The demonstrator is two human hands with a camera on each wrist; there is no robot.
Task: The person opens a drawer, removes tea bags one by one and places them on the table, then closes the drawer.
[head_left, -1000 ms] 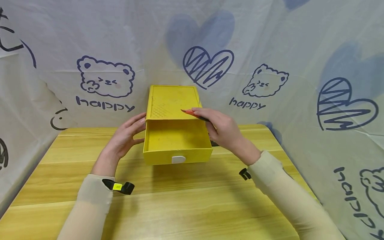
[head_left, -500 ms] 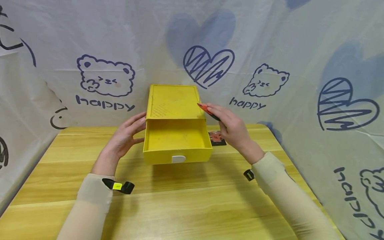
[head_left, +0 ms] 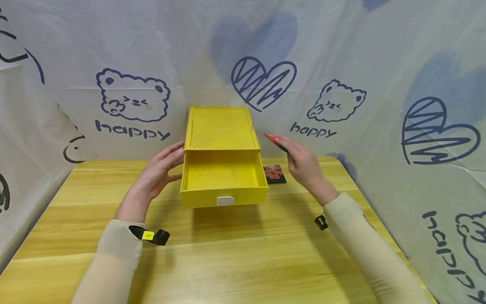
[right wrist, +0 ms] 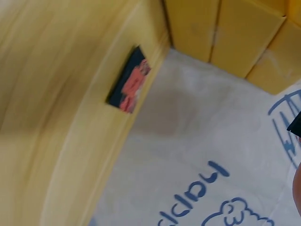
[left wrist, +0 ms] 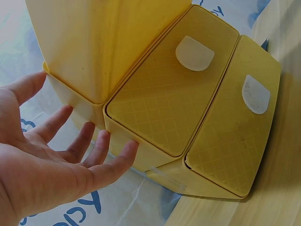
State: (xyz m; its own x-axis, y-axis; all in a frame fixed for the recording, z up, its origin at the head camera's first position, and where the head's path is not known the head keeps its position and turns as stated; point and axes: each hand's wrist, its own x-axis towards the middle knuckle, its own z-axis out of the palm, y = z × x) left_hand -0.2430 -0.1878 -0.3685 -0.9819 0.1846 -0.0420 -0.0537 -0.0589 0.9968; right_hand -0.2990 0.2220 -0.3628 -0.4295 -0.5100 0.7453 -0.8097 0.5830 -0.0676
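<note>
A yellow drawer cabinet (head_left: 220, 126) stands near the back of the table, its top drawer (head_left: 203, 198) pulled out with a bare floor visible. In the left wrist view, two closed lower drawers (left wrist: 164, 94) with white handles show under it. My left hand (head_left: 157, 175) rests its spread fingertips against the cabinet's left side. To the right of the cabinet, my right hand (head_left: 303, 162) pinches a thin red and black packet (head_left: 274, 140) above the table. A similar red and black flat packet (head_left: 275, 174) lies below, beside the cabinet; the right wrist view shows it whole.
The wooden table (head_left: 235, 261) reaches back to a white cloth (head_left: 197, 50) printed with hearts and bears. Cloth also hangs along the left and right sides. A black strap (head_left: 152, 235) is on the left sleeve.
My right hand has moved right with its packet, from over the cabinet top to beyond its right side. The packet on the table has come into fuller view. My left hand stays put.
</note>
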